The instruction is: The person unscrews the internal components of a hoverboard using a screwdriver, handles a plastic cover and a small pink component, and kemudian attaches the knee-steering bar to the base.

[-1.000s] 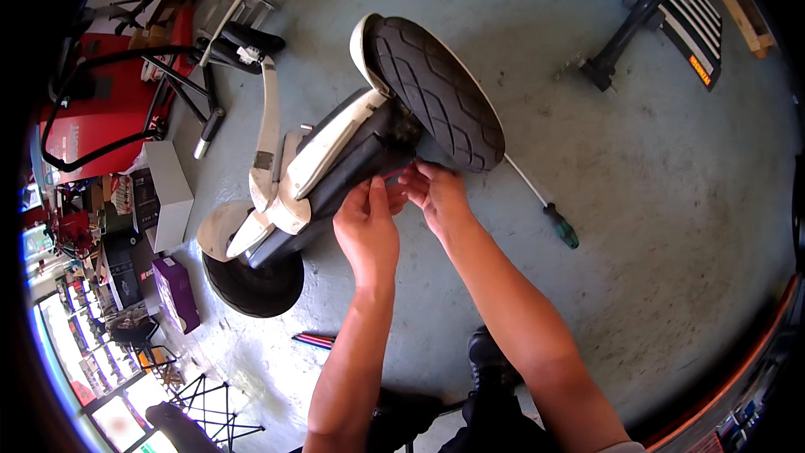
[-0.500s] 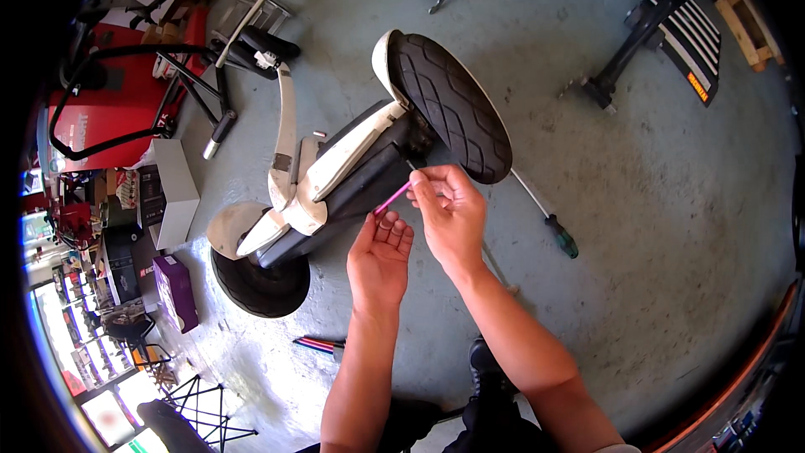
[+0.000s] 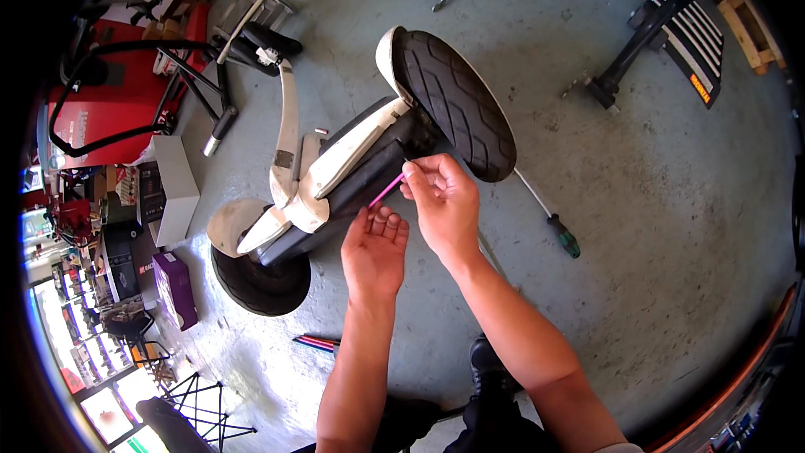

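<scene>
A white and black two-wheeled self-balancing scooter point(image 3: 335, 166) lies tipped on the floor before me. Its far tyre point(image 3: 457, 105) faces up; the near wheel point(image 3: 264, 281) rests at the lower left. Between my hands runs a thin pink hex key point(image 3: 387, 190), slanting across the black body. My right hand point(image 3: 449, 210) is closed on its upper end beside the scooter's underside; the key's tip there is partly hidden. Palm up and fingers curled, my left hand point(image 3: 375, 256) pinches the lower end with its fingertips.
A screwdriver with a green and black handle point(image 3: 563, 236) lies by the far tyre. Several coloured hex keys point(image 3: 317, 343) are on the floor near my left forearm. A purple box point(image 3: 173, 289) and a grey-white box point(image 3: 174, 189) stand left; a black metal stand point(image 3: 616, 75) is at far right.
Both hands have shifted slightly up and left with the pink hex key. The scooter stays in place, apart from a small shift of the whole view.
</scene>
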A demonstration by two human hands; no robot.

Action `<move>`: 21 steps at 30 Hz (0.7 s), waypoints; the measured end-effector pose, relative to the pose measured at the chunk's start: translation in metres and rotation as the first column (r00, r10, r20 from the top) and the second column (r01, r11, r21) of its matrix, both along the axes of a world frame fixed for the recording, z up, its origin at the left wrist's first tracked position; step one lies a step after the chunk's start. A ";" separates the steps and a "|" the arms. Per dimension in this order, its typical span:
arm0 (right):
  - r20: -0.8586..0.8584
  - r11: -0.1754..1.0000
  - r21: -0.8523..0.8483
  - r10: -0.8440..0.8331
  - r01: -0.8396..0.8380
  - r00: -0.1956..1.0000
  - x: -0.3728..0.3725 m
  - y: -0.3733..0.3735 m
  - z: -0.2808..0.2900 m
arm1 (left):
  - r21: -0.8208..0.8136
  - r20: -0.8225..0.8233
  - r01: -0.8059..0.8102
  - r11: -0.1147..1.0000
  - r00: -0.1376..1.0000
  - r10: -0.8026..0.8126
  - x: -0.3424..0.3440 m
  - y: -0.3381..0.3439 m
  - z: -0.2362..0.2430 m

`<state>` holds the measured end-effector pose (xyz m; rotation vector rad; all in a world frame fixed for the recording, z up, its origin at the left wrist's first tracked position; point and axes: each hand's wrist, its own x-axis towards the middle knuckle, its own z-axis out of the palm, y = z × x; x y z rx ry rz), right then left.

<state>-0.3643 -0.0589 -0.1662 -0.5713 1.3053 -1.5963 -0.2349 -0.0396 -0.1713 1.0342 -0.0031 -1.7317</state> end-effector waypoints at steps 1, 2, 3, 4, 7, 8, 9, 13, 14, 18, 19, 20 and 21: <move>0.074 1.000 -0.010 0.014 -0.013 0.997 -0.002 -0.001 -0.001 | -0.032 0.020 0.002 0.999 1.000 -0.001 0.003 0.003 0.005; 0.148 0.999 -0.022 0.028 -0.025 0.989 -0.004 -0.002 -0.002 | -0.064 0.040 0.004 0.998 0.999 -0.001 0.005 0.005 0.009; 0.221 0.999 -0.034 0.044 -0.037 0.974 -0.005 -0.003 -0.003 | -0.087 0.099 0.010 0.996 0.995 -0.001 0.006 0.006 0.013; 0.243 0.999 -0.026 0.048 -0.043 0.969 -0.005 -0.003 -0.002 | -0.107 0.158 0.016 0.994 0.987 0.001 0.005 0.008 0.018; 0.328 0.998 0.003 0.059 -0.063 0.943 -0.006 -0.003 0.000 | -0.212 0.342 0.062 0.975 0.940 0.015 0.004 0.009 0.034; 0.368 0.997 0.014 0.061 -0.071 0.928 -0.006 -0.003 0.002 | -0.259 0.417 0.082 0.962 0.908 0.035 0.003 0.008 0.039; 0.407 0.997 0.025 0.063 -0.080 0.911 -0.007 -0.003 0.003 | -0.303 0.487 0.105 0.947 0.871 0.060 0.001 0.008 0.044; 0.558 0.990 0.064 0.068 -0.125 0.827 -0.010 -0.002 0.012 | -0.350 0.762 0.226 0.909 0.633 0.136 -0.010 0.003 0.067; 0.574 0.989 0.062 0.073 -0.132 0.816 -0.011 -0.002 0.013 | -0.329 0.826 0.255 0.909 0.544 0.146 -0.009 0.001 0.069; 0.534 0.992 0.052 0.073 -0.118 0.842 -0.008 -0.003 0.012 | -0.294 0.893 0.327 0.898 0.429 0.135 0.000 -0.012 0.067; 0.513 0.992 0.051 0.070 -0.112 0.855 -0.006 -0.003 0.012 | -0.294 0.844 0.277 0.915 0.525 0.111 0.000 -0.011 0.068; 0.492 0.993 0.051 0.068 -0.107 0.868 -0.005 -0.004 0.012 | -0.287 0.783 0.228 0.930 0.615 0.091 -0.001 -0.011 0.068; 0.471 0.994 0.050 0.065 -0.100 0.880 -0.004 -0.004 0.011 | -0.275 0.712 0.180 0.944 0.698 0.074 -0.001 -0.010 0.068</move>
